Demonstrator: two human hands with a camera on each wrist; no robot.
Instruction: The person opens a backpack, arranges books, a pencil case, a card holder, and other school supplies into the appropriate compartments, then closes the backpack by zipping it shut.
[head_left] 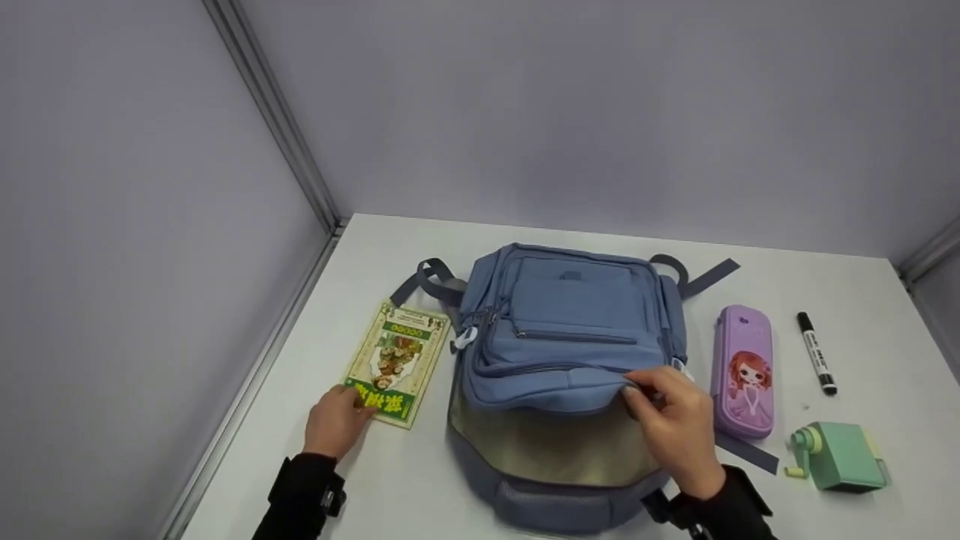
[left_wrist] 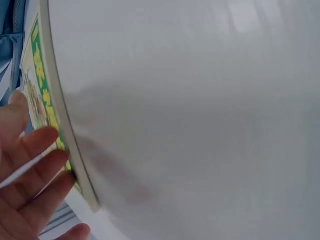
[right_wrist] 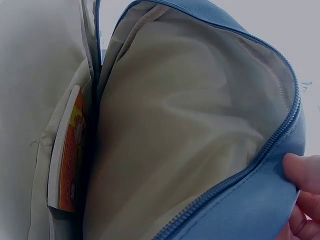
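Cloth backpack (head_left: 570, 330) – matt (lining (right_wrist: 190, 125) smooth); booklet (head_left: 395, 362) glossy.

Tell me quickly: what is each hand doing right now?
Left hand: fingers rest on the book; a grip cannot be told.
Right hand: pinches the backpack flap, holding it open.

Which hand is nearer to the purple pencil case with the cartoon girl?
Right. The right hand grips the blue fabric backpack's open flap just beside the purple pencil case; the left hand touches the green-bordered book across the backpack.
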